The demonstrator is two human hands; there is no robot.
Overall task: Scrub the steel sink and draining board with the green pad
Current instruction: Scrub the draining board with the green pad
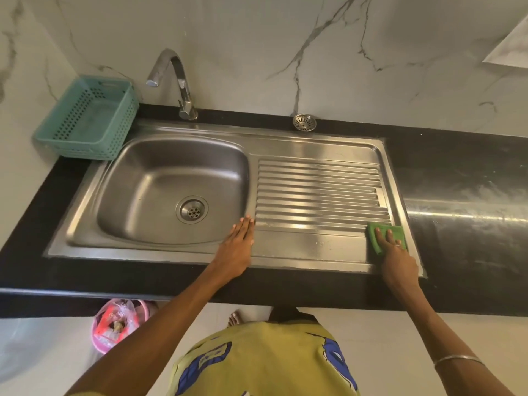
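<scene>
Partly hidden, green pad [397, 231] lies under flat right hand [395, 252] — left hand [237, 247] flat, empty.

One steel sink [171, 190] with one draining board [320, 192], set in one black worktop [463, 178]. One tap [174, 81] at the worktop's back edge. One loose strainer [304, 122], also at the back edge. One drain [192, 209] in the sink. One teal basket [88, 118] at the back left corner. One green pad [387, 234] near the front edge. Two hands: left [238, 244], right [395, 254]. One bangle [458, 360]. One pink bucket [120, 324] on the floor.
</scene>
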